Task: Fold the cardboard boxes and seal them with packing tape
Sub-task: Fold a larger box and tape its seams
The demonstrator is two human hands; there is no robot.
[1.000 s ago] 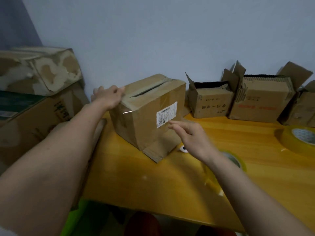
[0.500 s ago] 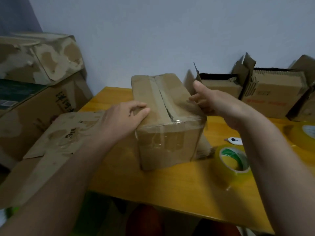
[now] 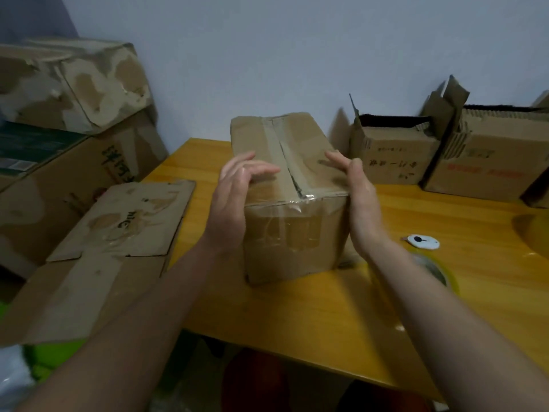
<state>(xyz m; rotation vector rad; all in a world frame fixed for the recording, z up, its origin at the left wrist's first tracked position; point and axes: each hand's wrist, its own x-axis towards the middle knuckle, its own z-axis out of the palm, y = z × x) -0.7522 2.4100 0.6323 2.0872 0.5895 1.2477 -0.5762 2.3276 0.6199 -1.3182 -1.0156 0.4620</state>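
A box (image 3: 292,203) is sitting mid-frame on the yellow table (image 3: 312,316), top flaps closed w/ tape along the seam and down the near face. Left hand (image 3: 234,200) is resting against the box's left upper edge, fingers straight and loosely spread over the top. Right hand (image 3: 358,197) is lying flat against the right side, fingers together – fingertips reaching onto the top. A tape roll (image 3: 436,273) is lying lower right, partly behind the right forearm, w/ a small white cutter (image 3: 423,241) just above it. Open boxes (image 3: 445,156) are standing upper right – flattened cardboard (image 3: 118,230) is lying at left.
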